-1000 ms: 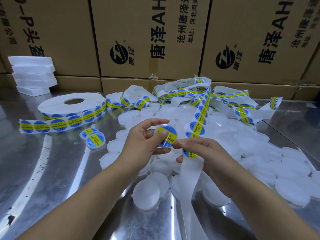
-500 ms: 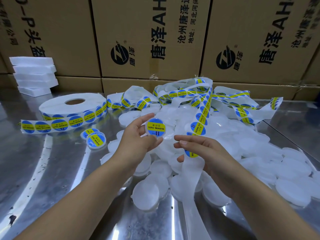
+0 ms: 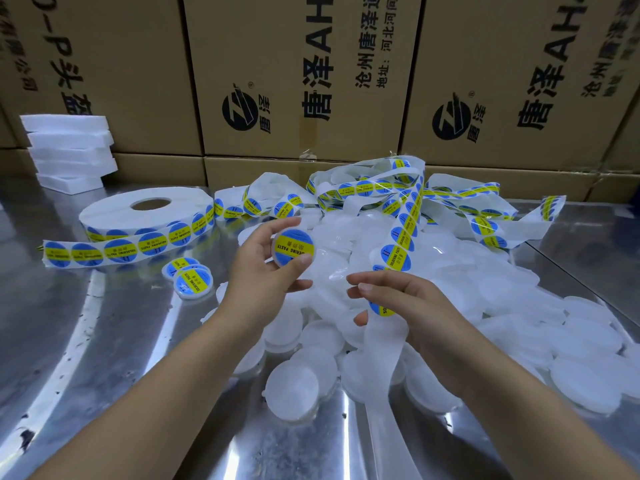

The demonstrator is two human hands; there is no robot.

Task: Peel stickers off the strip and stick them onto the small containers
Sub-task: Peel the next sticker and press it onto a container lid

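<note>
Two left fingertips [image 3: 302, 260] clamp one container [image 3: 293, 249] by its rim, one above and one across its lower edge, with the rest of our left hand [image 3: 263, 268] curled behind it. Its sticker [image 3: 292, 244], blue with a yellow band, faces us and now reads upside down; half a second ago the band lay level, so we have turned the container in our grip. A second ago both hands met over it, pressing the sticker down; now they are well apart, and the container sits higher and further left.

Our right hand [image 3: 415, 306] holds the strip [image 3: 403, 233] between thumb and nearly straight fingers, about where it did before. One sticker peeks out below the fingers, and bare backing hangs down from there.

Under both hands lies the pile [image 3: 485, 299] of plain white containers. Left of it, a labelled pair [image 3: 188, 278] rests on the metal table [image 3: 86, 358], unmoved, near the roll [image 3: 145, 209]. More strip loops in a tangle behind the pile. Foam blocks [image 3: 69, 147] stand stacked at far left, and printed boxes [image 3: 294, 81] wall off the back.
</note>
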